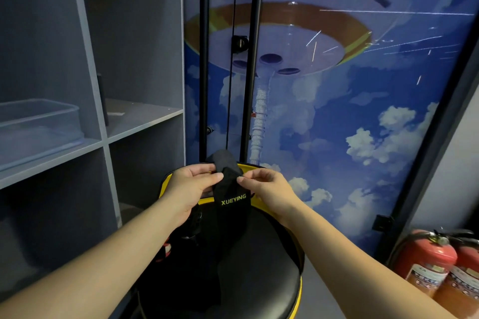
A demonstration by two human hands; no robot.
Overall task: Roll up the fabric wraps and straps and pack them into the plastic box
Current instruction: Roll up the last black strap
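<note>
A black fabric wrap [231,204] with yellow "XUEYING" lettering hangs from my hands over a round black seat. Its top end is folded over between my fingers. My left hand [190,186] pinches the wrap's left edge and my right hand [267,188] pinches its right edge, both at the same height. More black straps [193,225] with a red and white piece lie on the seat below my left hand. The clear plastic box [39,127] stands on a grey shelf at the left, far from both hands.
The black seat with a yellow rim [259,261] fills the lower middle. A grey shelf unit [103,142] lines the left side. Black vertical poles [204,59] rise behind the seat before a blue mural wall. Two red fire extinguishers [435,264] stand at the lower right.
</note>
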